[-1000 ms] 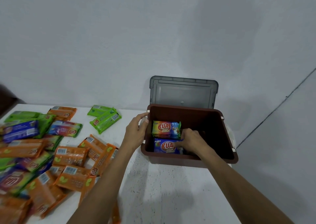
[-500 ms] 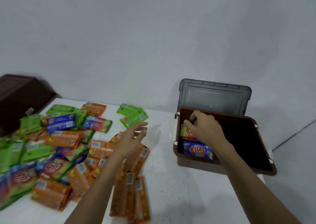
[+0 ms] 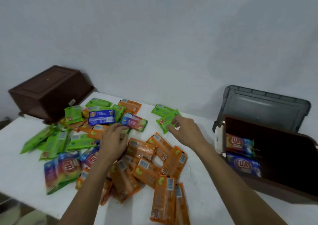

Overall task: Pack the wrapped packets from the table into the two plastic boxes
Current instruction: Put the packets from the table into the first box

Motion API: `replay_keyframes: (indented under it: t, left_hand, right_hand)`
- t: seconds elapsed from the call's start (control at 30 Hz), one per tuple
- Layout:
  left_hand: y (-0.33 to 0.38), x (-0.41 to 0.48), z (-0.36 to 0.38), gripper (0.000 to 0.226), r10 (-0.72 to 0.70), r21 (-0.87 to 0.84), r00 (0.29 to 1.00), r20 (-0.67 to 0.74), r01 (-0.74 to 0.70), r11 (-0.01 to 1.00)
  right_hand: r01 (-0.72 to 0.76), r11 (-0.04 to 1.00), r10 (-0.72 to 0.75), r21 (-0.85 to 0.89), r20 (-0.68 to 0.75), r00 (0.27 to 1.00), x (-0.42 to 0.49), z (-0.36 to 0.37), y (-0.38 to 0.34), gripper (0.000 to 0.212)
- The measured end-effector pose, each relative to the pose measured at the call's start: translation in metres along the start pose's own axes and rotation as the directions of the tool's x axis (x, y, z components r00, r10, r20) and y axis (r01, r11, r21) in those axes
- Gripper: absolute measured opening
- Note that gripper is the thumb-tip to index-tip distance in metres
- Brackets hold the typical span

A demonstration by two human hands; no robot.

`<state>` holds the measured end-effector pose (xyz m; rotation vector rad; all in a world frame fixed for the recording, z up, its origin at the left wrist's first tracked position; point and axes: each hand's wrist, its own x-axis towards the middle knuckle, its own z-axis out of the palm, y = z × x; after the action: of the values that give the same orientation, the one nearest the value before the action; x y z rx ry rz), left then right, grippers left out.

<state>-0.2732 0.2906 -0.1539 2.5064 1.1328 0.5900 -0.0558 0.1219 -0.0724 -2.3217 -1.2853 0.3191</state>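
1. Box at my far left: an upturned brown box [image 3: 49,90] sits at the far left corner of the white table [image 3: 20,169], bottom side up.
2. Just right of it I see loose green packets [image 3: 55,144] spread toward the left edge. A blue packet [image 3: 101,117] lies on top of the heap near the far edge, and rainbow-coloured packets [image 3: 60,171] lie nearer the front edge.
3. The left hand [image 3: 114,141] is palm down on the middle of the heap. Its fingers are spread and resting on packets, and I see nothing clamped in them.
4. A pile of orange packets [image 3: 146,164] overlaps from under that hand down to the front edge of the table, many showing their barcodes.
5. The right hand [image 3: 185,130] hovers right of the heap. Its thumb and forefinger are apart at the near end of a green packet [image 3: 166,121], which lies flat on the table; I see no pinch on it.
6. At the right edge stands the open brown box [image 3: 275,188], with its grey lid [image 3: 266,107] propped upright behind it.
7. Two packets [image 3: 239,144] stand on edge inside against the box's left wall, a rainbow one behind a blue one. The interior to their right is too dark for me to read.
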Motion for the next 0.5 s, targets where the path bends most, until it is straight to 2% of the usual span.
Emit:
replay_keyframes:
  t: [0.1, 0.33, 0.5]
  left_hand:
    - [-0.030, -0.006, 0.002, 0.037, -0.045, 0.078, 0.999, -0.028, 0.047, 0.996]
    - [-0.048, -0.024, 0.020, 0.048, -0.027, 0.055, 0.999, -0.033, 0.029, 0.998]
    - [-0.048, -0.024, 0.021, 0.046, -0.028, 0.053, 0.999, -0.034, 0.030, 0.998]
  right_hand:
    - [0.022, 0.998, -0.026, 0.053, 0.079, 0.997, 0.024, 0.028, -0.019, 0.038]
    - [0.010, 0.997, -0.028, 0.079, 0.227, 0.974, 0.074, 0.083, -0.049, 0.042]
    - [-0.035, 0.999, 0.030, 0.014, 0.268, 0.963, 0.096, 0.107, -0.049, 0.063]
